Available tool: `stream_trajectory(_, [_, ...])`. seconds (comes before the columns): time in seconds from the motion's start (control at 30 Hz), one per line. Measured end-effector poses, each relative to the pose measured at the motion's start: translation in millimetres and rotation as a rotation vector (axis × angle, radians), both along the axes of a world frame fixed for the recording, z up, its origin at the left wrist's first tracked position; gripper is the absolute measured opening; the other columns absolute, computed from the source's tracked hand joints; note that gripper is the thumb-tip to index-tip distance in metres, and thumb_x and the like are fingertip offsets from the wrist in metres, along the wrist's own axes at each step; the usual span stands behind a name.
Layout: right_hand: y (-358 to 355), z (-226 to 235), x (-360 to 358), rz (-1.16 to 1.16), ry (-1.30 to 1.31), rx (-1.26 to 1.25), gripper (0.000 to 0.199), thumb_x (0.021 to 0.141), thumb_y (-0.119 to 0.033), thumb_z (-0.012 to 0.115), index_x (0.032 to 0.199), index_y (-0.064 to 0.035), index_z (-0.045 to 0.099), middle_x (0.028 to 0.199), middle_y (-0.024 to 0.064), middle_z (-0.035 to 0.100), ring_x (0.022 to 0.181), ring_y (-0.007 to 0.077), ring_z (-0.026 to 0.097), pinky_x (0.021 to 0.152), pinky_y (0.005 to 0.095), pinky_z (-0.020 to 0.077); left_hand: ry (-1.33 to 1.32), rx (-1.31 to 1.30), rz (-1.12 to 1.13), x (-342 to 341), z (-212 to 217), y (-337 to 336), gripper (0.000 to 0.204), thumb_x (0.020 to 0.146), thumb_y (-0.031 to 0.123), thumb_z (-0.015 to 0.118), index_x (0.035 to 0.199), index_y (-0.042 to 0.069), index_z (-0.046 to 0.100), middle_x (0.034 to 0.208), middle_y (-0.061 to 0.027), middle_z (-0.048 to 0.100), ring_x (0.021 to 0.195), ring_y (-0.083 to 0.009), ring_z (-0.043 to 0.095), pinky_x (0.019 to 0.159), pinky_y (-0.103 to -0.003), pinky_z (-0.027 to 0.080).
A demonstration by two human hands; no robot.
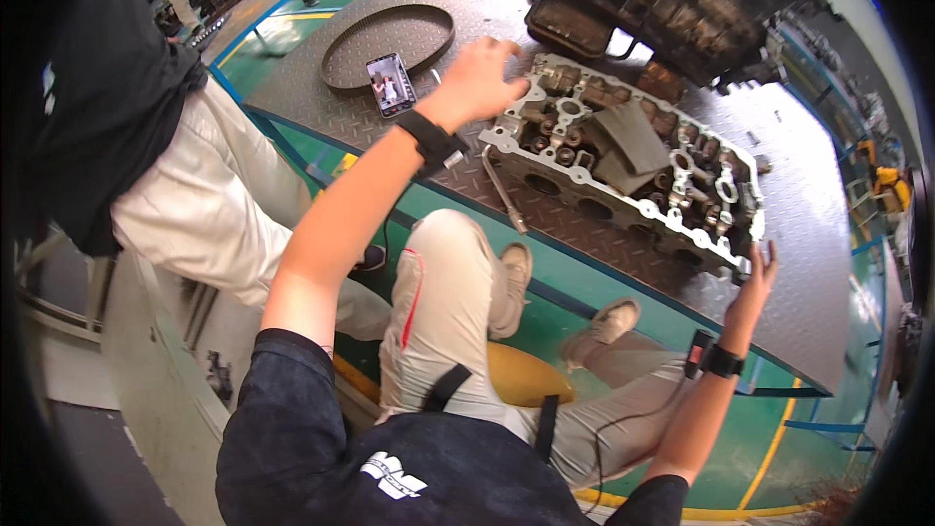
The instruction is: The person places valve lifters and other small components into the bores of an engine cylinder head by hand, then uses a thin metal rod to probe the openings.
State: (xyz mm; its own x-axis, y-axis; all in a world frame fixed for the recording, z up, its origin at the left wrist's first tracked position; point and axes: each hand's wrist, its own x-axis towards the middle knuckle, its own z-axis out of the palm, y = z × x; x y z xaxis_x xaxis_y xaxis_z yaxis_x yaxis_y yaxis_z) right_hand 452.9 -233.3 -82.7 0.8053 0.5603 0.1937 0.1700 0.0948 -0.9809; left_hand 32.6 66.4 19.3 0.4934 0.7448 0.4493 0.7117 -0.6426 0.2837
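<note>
The left hand had bent fingers at the left end of a silver engine part. The right hand was at its near right corner. I couldn't tell if either was gripping. The part lay on the metal tabletop, a gray pad hiding some of its middle. Beyond it, a big, dirty engine was cut off at the top.

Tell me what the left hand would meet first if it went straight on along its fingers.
Most likely the left end of the cylinder head, right by the left hand's fingertips; contact and depth are hard to judge. The dark engine lies beyond.
</note>
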Motion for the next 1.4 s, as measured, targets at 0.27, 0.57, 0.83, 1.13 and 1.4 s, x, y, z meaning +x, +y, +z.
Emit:
stream_trajectory(0.27, [-8.0,74.0,-82.2,0.208,-0.188,0.084,0.043,0.095,-0.019,0.070,0.134,-0.0026,0.062,0.132,0.0105,0.064,0.127,0.0225,0.055,0.110,0.0346,0.0392,-0.040,-0.184,-0.383,80.5,8.7,-122.9,0.047,0.089,0.036,0.071,0.125,0.007,0.064,0.124,-0.0204,0.060,0.119,-0.0379,0.057,0.103,-0.045,0.046])
stream_trajectory(0.57, [43.3,76.1,-109.0,0.320,-0.822,-0.396,0.036,0.090,-0.028,0.068,0.120,-0.0064,0.070,0.117,0.0175,0.069,0.113,0.0398,0.062,0.100,0.0451,0.0486,-0.204,0.006,-0.362,90.5,-58.5,-125.5,0.053,0.082,0.028,0.079,0.127,0.006,0.062,0.126,-0.0147,0.059,0.125,-0.0359,0.054,0.107,-0.044,0.044])
stream_trajectory(0.83, [58.0,37.9,-128.5,-0.071,-1.134,-0.112,0.014,0.089,-0.022,0.072,0.100,-0.0136,0.075,0.106,0.0064,0.068,0.099,0.0324,0.062,0.086,0.0455,0.0488,-0.184,0.128,-0.302,97.8,-49.6,-132.9,0.040,0.083,0.023,0.073,0.120,0.010,0.064,0.120,-0.0131,0.059,0.111,-0.0359,0.061,0.094,-0.047,0.049])
stream_trajectory(1.13, [54.9,55.3,-144.5,0.294,-1.052,-0.193,0.036,0.089,-0.023,0.072,0.123,-0.0122,0.069,0.112,0.0160,0.068,0.116,0.0393,0.058,0.103,0.0492,0.0448,-0.368,0.040,-0.381,97.5,-46.2,-134.3,0.040,0.081,0.014,0.078,0.118,0.009,0.064,0.119,-0.0146,0.060,0.108,-0.0376,0.063,0.092,-0.046,0.053])
stream_trajectory(1.4, [62.5,34.7,-161.6,0.209,-1.106,-0.092,0.045,0.093,-0.022,0.069,0.136,-0.0150,0.061,0.113,0.0089,0.070,0.115,0.0323,0.061,0.110,0.0513,0.0369,-0.487,0.084,-0.472,86.6,-24.2,-152.6,0.037,0.084,0.004,0.072,0.120,0.007,0.064,0.121,-0.0139,0.060,0.109,-0.0382,0.063,0.092,-0.043,0.054])
